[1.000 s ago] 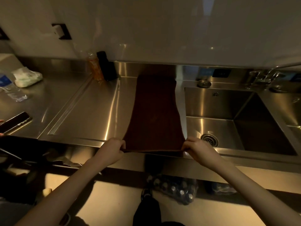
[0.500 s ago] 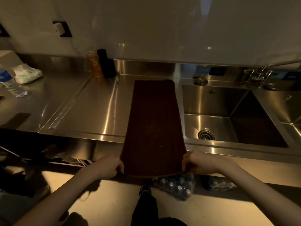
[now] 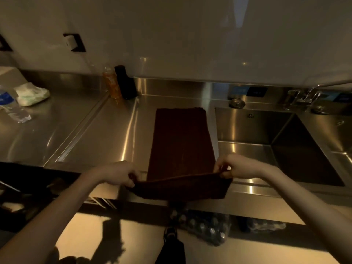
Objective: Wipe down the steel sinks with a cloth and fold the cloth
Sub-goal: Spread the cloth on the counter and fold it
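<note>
Holding the cloth (image 3: 181, 141) at the table's front edge, both my grips pinch its near end. The left grip (image 3: 118, 174) has the left corner between curled fingers and thumb, and the right grip (image 3: 234, 165) has the right corner the same way. The cloth is dark brown and lies lengthwise on the steel table (image 3: 91, 141). Its far end lies flat near the back edge, while its near end is lifted and sags over the front edge between my grips.

Just right of the cloth is the sink (image 3: 285, 149), a deep steel basin whose near left corner is hidden by my right grip. At the back edge, left of the cloth, a clear bottle (image 3: 111, 82) holding amber liquid stands just beside a dark bottle (image 3: 125, 82). Toward the table's far left a water bottle (image 3: 11, 107) with a blue label lies near a white-green packet (image 3: 32, 94); I cannot tell how full it is. On the floor under the table is a wrapped pack of bottles (image 3: 205, 227).
</note>
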